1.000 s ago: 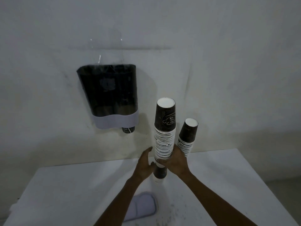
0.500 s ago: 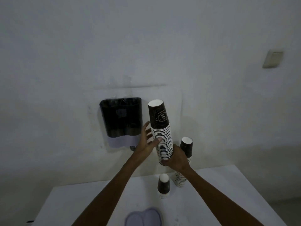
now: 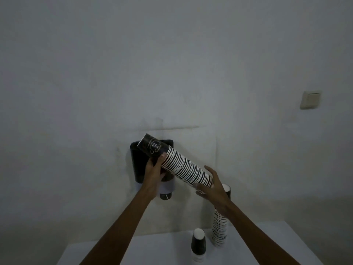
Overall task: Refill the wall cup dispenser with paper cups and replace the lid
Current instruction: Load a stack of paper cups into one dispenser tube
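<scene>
Nearest the camera, on the white desk [image 3: 277, 243], a short stack of inverted cups [image 3: 198, 243] stands just beside a taller leaning stack [image 3: 219, 230]; both sit close under the right forearm, and a careless drop of that arm could, I judge, knock either one over. No lid shows on the desk in this view, so I cannot say where it lies.

Above them both hands hold the long stack of paper cups [image 3: 183, 167] tilted steeply, its closed dark end up and to the left, its open wide end down and to the right. Left hand [image 3: 153, 173] is wrapped around the stack near the upper end, fingers curled onto the dark top cup. Right hand [image 3: 214, 188] is spread open with its palm cupped against the lower rim, supporting rather than clasping. That loose support is the weak point: nested cups slide apart easily, and if the palm slips off while the stack is being turned, the lower cups could slip out and scatter onto the desk.

Behind the stack, on the wall [image 3: 172, 64], hangs the dark dispenser [image 3: 139, 165], its open top just behind the stack's upper end and one cup [image 3: 165, 196] poking from its outlet below. The stack seems to need its orientation sorted and a straight drop into one tube; entering askew could jam cups against the rim or crush their lips
</scene>
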